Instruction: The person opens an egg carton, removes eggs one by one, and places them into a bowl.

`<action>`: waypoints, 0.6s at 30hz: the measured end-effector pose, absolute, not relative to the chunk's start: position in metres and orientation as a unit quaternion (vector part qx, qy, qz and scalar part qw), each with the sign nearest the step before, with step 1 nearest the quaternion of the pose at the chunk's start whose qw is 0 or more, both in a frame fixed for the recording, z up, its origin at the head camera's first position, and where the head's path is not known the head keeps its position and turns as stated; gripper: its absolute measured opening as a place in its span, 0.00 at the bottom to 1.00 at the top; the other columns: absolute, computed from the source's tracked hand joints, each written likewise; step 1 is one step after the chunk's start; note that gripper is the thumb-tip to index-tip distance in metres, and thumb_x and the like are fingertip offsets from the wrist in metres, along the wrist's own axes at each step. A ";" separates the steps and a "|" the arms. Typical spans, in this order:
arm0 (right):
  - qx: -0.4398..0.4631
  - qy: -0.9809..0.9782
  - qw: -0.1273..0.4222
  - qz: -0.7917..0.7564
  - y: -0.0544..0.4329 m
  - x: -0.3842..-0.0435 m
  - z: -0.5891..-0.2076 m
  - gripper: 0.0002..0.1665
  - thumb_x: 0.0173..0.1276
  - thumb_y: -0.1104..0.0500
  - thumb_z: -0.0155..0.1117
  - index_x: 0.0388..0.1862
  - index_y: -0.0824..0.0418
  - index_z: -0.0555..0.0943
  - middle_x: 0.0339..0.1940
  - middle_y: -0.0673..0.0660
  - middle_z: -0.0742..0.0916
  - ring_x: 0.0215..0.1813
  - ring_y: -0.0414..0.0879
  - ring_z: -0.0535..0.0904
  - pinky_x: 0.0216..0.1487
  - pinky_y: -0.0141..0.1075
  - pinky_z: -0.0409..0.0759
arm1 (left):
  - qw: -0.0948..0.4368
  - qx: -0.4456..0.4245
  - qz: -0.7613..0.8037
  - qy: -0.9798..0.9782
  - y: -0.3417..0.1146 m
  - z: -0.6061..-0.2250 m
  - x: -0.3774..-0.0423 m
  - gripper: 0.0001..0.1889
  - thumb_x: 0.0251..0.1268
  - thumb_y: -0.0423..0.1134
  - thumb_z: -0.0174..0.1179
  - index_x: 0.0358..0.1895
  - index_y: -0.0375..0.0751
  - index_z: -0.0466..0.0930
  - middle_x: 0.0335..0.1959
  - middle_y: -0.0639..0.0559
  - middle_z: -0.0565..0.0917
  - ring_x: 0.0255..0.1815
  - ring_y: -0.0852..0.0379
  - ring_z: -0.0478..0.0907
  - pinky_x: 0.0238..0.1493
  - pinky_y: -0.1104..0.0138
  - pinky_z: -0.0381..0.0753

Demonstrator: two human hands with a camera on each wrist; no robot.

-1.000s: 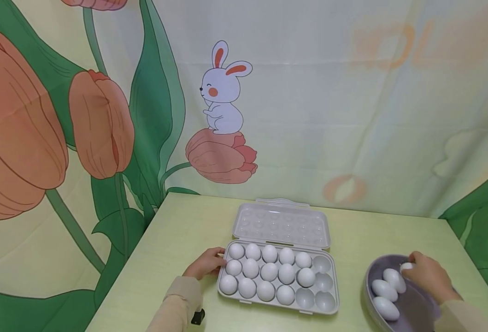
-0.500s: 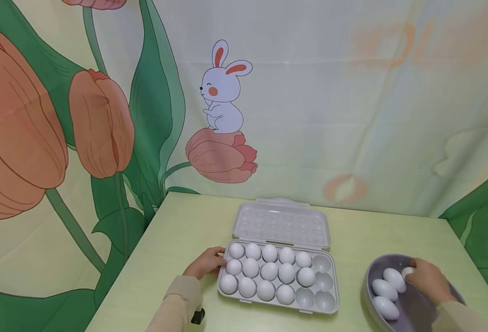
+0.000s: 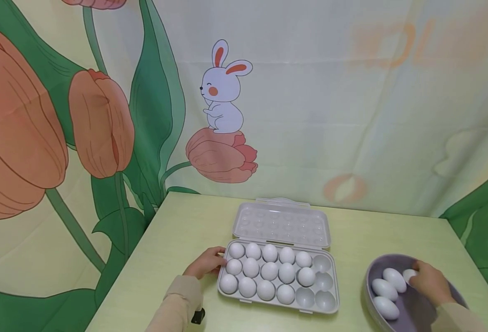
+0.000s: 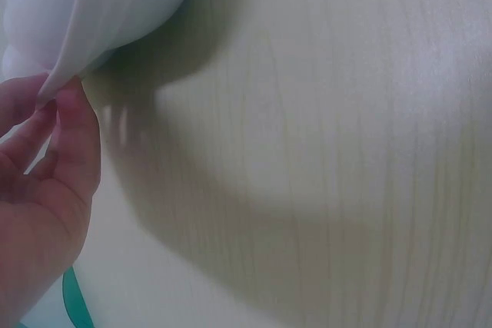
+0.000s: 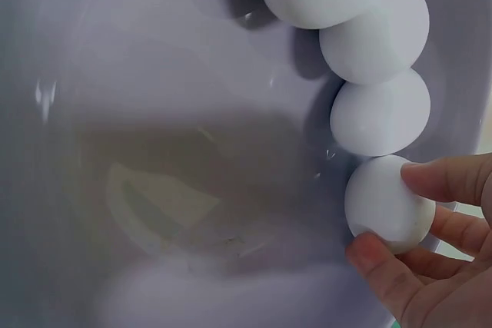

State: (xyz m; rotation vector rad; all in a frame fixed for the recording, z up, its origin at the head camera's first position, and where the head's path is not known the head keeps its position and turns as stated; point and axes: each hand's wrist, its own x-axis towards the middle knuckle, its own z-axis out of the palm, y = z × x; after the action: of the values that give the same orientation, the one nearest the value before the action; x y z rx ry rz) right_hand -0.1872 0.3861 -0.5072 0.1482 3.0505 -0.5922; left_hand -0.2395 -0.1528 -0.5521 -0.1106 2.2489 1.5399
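Observation:
White eggs fill most cups of a pale grey egg box (image 3: 276, 306), whose lid (image 3: 281, 223) is folded back. Several cups at its right end show bare bottoms. My left hand (image 3: 206, 263) pinches the box's left rim between thumb and fingers, plain in the left wrist view (image 4: 46, 182). At the right, my right hand (image 3: 431, 282) reaches into a grey-purple bowl (image 3: 372, 304). Its thumb and fingertips grip a white egg (image 5: 388, 203) by the bowl's wall. Three more eggs (image 5: 380, 111) lie in a row beside that one, the nearest touching it.
The box and bowl stand apart on a pale wood-grain table (image 3: 194, 216). A printed curtain (image 3: 302, 115) with tulips and a rabbit hangs behind it. A small black object (image 3: 198, 317) shows beside the left sleeve.
My right hand has sunk slightly with the egg, lower against the bowl's wall and a little toward the right. The left hand and egg box have stayed put.

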 end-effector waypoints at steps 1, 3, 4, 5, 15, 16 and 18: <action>0.049 0.980 0.016 -0.191 0.386 -0.187 -0.507 0.16 0.43 0.63 0.54 0.31 0.72 0.72 0.25 0.66 0.78 0.26 0.54 0.72 0.24 0.42 0.66 | 0.207 -0.040 0.553 0.806 -0.153 -0.551 -0.239 0.20 0.55 0.28 0.50 0.54 0.30 0.68 0.31 0.43 0.75 0.27 0.56 0.73 0.29 0.65 0.75; 0.051 0.980 0.019 -0.193 0.386 -0.187 -0.506 0.15 0.43 0.63 0.54 0.31 0.72 0.72 0.25 0.67 0.78 0.26 0.54 0.72 0.24 0.41 0.66 | 0.208 -0.040 0.552 0.807 -0.153 -0.551 -0.239 0.20 0.55 0.28 0.50 0.54 0.30 0.67 0.31 0.44 0.75 0.27 0.56 0.74 0.29 0.65 0.76; 0.053 0.979 0.021 -0.194 0.386 -0.187 -0.506 0.16 0.43 0.62 0.54 0.31 0.72 0.72 0.25 0.67 0.78 0.26 0.54 0.72 0.24 0.41 0.66 | 0.208 -0.040 0.552 0.807 -0.153 -0.551 -0.239 0.20 0.55 0.28 0.50 0.54 0.30 0.67 0.31 0.43 0.75 0.27 0.56 0.74 0.29 0.65 0.76; 0.053 0.979 0.022 -0.194 0.385 -0.187 -0.506 0.16 0.43 0.62 0.55 0.31 0.72 0.72 0.26 0.67 0.78 0.27 0.55 0.72 0.25 0.41 0.66 | 0.208 -0.040 0.551 0.807 -0.153 -0.551 -0.239 0.20 0.55 0.28 0.50 0.54 0.30 0.68 0.31 0.43 0.75 0.27 0.56 0.74 0.29 0.65 0.76; 0.048 0.979 0.034 -0.195 0.381 -0.190 -0.507 0.15 0.41 0.63 0.58 0.29 0.72 0.73 0.26 0.67 0.78 0.28 0.55 0.72 0.26 0.42 0.67 | 0.209 -0.036 0.555 0.804 -0.154 -0.552 -0.240 0.19 0.55 0.28 0.50 0.53 0.30 0.68 0.32 0.43 0.75 0.28 0.55 0.74 0.30 0.65 0.76; 0.048 0.979 0.039 -0.195 0.381 -0.190 -0.507 0.16 0.40 0.63 0.58 0.29 0.72 0.73 0.26 0.67 0.79 0.28 0.55 0.72 0.26 0.42 0.67 | 0.209 -0.036 0.555 0.804 -0.154 -0.552 -0.240 0.19 0.55 0.28 0.50 0.53 0.30 0.68 0.32 0.43 0.75 0.28 0.56 0.74 0.30 0.65 0.76; 0.048 0.978 0.050 -0.197 0.380 -0.190 -0.507 0.16 0.40 0.63 0.58 0.30 0.72 0.73 0.27 0.66 0.79 0.29 0.55 0.72 0.27 0.42 0.67 | 0.209 -0.035 0.554 0.805 -0.154 -0.553 -0.240 0.19 0.55 0.28 0.50 0.53 0.31 0.68 0.32 0.43 0.75 0.28 0.56 0.74 0.29 0.66 0.76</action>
State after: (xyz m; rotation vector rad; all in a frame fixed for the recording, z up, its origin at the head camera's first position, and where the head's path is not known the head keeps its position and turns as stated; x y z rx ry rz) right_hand -0.1902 0.3797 -0.5072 0.1475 2.9787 -0.5998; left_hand -0.2402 -0.1539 -0.5525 -0.0986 2.2410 1.5406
